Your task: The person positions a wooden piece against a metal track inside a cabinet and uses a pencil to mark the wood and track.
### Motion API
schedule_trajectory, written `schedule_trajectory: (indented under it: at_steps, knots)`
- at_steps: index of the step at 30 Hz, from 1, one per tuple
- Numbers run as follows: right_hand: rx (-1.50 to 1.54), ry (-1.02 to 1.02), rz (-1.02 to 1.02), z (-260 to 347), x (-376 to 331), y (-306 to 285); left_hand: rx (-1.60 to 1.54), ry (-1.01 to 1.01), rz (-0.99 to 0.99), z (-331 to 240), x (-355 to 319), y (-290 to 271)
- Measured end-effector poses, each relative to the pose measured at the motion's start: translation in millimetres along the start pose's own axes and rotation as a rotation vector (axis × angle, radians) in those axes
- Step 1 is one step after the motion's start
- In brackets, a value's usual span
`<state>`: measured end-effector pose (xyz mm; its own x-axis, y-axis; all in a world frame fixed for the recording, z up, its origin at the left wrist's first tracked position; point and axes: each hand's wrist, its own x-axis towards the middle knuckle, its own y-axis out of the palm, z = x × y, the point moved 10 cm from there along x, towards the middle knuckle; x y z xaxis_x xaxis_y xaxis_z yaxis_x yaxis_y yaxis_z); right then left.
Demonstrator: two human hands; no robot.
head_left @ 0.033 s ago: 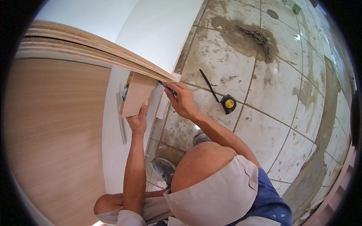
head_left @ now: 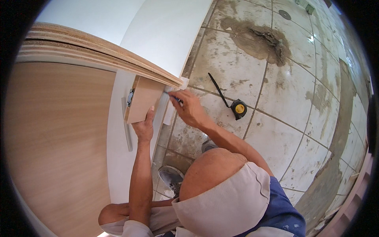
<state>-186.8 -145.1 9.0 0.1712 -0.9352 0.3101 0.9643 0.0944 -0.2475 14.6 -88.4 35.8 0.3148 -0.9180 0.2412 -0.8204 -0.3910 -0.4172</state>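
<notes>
since the last frame my r. hand (head_left: 190, 108) is sitting a touch lower, and the slim blue tool (head_left: 180, 100) is showing less: its front end was visible reaching up to the stack's edges, now my fingers are covering most of it. my l. hand (head_left: 143, 128) is staying put, & so is the small wood-coloured board (head_left: 146, 100).

grip, r.: thumb & fingers are pinching narrow around the tool, just beside the board's r. edge; can't tell if the tip's touching. grip, l.: closed on the board's lower end, thumb lying on the face, other fingers mostly hidden underneath.

the board is leaning at a slant over the white panel (head_left: 119, 158), upper end meeting the stacked panels (head_left: 102, 53). a metal fitting (head_left: 130, 98) is showing at its l. edge, w/ a grey strip (head_left: 128, 136) lying nearby. tape measure (head_left: 239, 109) is resting on the floor tiles (head_left: 284, 122), r. of my r. hand, unmoved.
</notes>
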Motion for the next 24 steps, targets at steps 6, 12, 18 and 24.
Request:
schedule_trajectory:
  at_steps: [6, 12, 18, 24]
  knots:
    - [0.065, 0.073, 0.047, 2.9, -7.8, 10.0, -0.005, -0.039, 0.044, 10.7, -0.6, -2.9]
    - [-0.019, 0.03, 0.035, 0.3, -1.6, 0.9, -0.005, 0.03, 0.012, 4.7, 0.6, 0.4]
    - [0.065, -0.025, 0.244, 21.8, -45.3, 45.1, 0.009, -0.005, 0.039, 14.7, 0.0, -1.5]
    - [0.027, 0.096, -0.01, -2.7, -6.4, 3.0, 0.01, 0.017, 0.028, 6.9, -1.0, -1.7]
